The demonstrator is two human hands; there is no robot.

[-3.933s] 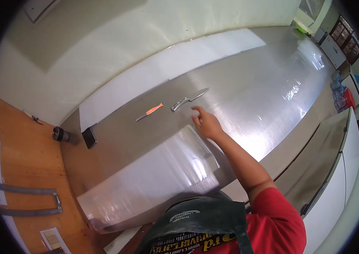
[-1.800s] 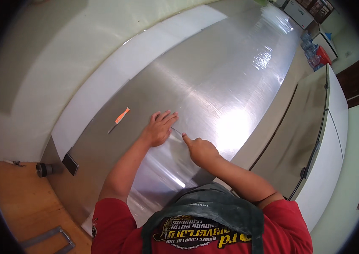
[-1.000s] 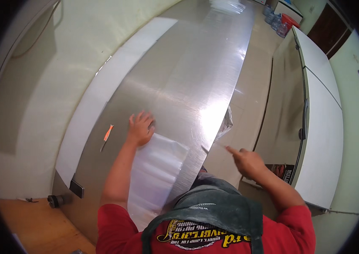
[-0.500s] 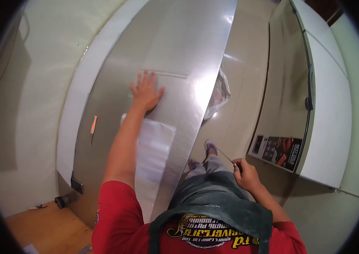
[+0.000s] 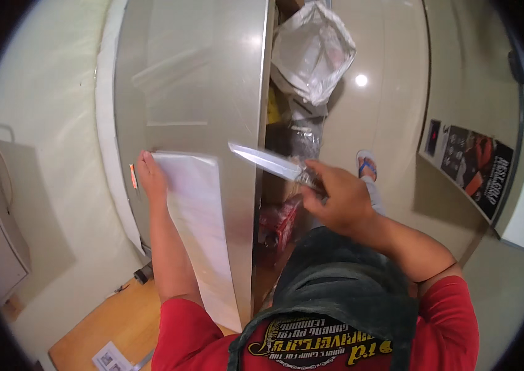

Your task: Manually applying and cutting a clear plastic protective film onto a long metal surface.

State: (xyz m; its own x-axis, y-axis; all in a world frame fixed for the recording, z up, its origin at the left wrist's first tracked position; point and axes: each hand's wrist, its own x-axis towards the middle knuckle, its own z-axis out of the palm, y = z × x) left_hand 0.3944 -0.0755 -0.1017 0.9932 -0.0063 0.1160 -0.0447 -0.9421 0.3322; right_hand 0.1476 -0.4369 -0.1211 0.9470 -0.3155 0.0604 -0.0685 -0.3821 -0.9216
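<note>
A long white plastic sheet (image 5: 197, 213) lies along the steel table, its surface slightly wrinkled. My left hand (image 5: 152, 175) is at its far left corner, fingers together and closed on the edge. Over the table's right edge, my right hand (image 5: 345, 198) grips a knife (image 5: 268, 162) by its dark handle. The knife's bright blade points left, above the table and to the right of the sheet. Farther up the table lies a thin, see-through sheet (image 5: 178, 93), its outline faint.
A small orange cutter (image 5: 132, 176) lies beside my left hand on the steel table (image 5: 237, 111). An open white sack (image 5: 314, 52) stands on the floor to the right. Below the table edge are a red package (image 5: 278, 222) and clear plastic. A wooden surface (image 5: 98, 328) is at lower left.
My left hand has come back from the far see-through sheet to the white sheet's corner. The right hand has risen with the knife from my side to the table edge. The view has shifted.
</note>
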